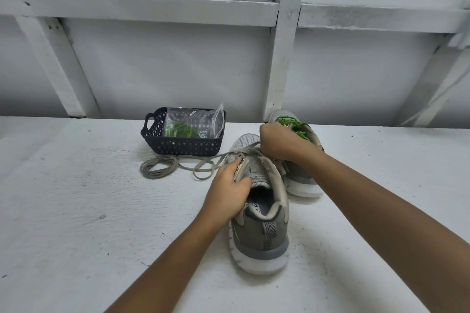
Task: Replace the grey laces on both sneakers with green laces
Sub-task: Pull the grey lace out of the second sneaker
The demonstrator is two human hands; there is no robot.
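Note:
Two grey sneakers stand on a white surface with their heels toward me. The near sneaker (262, 223) still has a grey lace (244, 152) through its front eyelets, and the lace trails off to the left. My left hand (229, 193) grips the left edge of that sneaker's opening. My right hand (277, 142) is curled over the lace above the tongue. Behind my right forearm stands the far sneaker (302, 180), threaded with a green lace (297, 127). A loose grey lace (160, 166) lies coiled on the surface to the left.
A dark perforated basket (178, 145) stands at the back left of the sneakers, holding a clear zip bag (195, 122) with green lace inside. A white panelled wall (178, 63) rises right behind the surface.

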